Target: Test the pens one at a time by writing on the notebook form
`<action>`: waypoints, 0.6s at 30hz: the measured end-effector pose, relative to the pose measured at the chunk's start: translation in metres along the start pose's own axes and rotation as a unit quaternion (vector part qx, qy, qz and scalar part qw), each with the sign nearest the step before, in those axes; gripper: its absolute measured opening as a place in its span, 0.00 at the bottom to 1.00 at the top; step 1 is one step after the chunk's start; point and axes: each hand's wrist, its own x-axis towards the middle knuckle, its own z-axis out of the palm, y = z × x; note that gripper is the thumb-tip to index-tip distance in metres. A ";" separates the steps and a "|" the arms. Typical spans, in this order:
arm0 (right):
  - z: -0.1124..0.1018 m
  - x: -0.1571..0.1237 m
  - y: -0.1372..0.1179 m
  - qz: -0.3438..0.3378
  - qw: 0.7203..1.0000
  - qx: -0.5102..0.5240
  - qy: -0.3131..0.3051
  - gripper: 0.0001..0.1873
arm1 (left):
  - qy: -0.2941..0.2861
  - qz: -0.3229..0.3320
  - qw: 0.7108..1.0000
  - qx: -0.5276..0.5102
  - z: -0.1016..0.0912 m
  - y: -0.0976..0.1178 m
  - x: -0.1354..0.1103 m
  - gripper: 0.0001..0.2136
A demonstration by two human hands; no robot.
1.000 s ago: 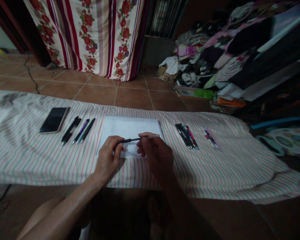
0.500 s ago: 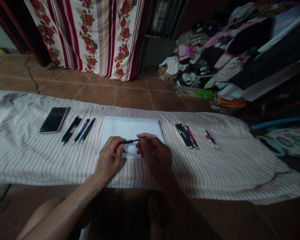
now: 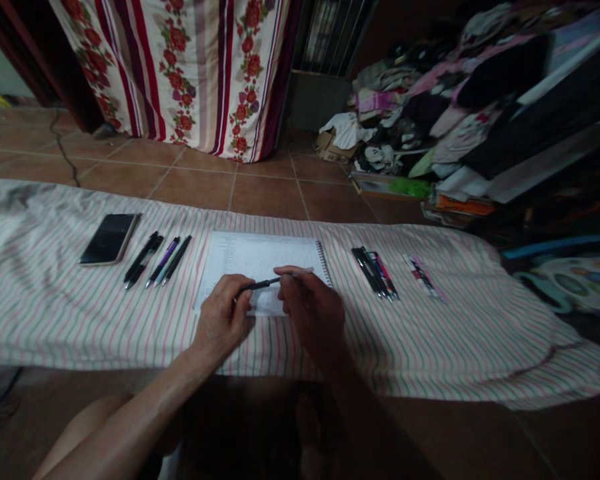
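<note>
Above a spiral notebook (image 3: 265, 250), both hands hold parts of a black pen (image 3: 260, 285). My left hand (image 3: 224, 312) pinches the thick dark barrel between thumb and fingers. My right hand (image 3: 316, 313) is closed on the thinner end, and a pale, translucent tip (image 3: 305, 271) sticks out past its fingers. Between the hands the pen narrows to a thin dark section. Whether its parts are separate, I cannot tell. The notebook lies open with writing on its page and its coil at the right; my hands cover its lower part.
Left of the notebook lie several pens (image 3: 170, 260) and a dark-screened phone (image 3: 110, 239). To its right are more pens (image 3: 375, 273) and a pinkish pen packet (image 3: 423, 277). A striped cloth (image 3: 455, 333) covers the low table. Beyond are a floral curtain (image 3: 205, 73) and piled clothes (image 3: 430, 113).
My right hand has shifted very slightly right, and the pen now tilts a little more, its left end lower. Slightly more of the thin section shows between the hands.
</note>
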 end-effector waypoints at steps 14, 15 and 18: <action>-0.001 -0.001 -0.002 -0.007 1.000 -0.030 0.001 0.10 | -0.003 -0.004 1.000 0.017 0.000 0.000 0.000 0.08; -0.001 -0.001 -0.002 -0.007 0.999 -0.032 -0.002 0.10 | -0.005 -0.004 1.000 0.017 0.000 0.000 0.000 0.08; -0.001 -0.001 -0.003 -0.009 0.999 -0.034 -0.003 0.10 | -0.005 -0.003 1.000 0.011 0.000 -0.001 -0.001 0.08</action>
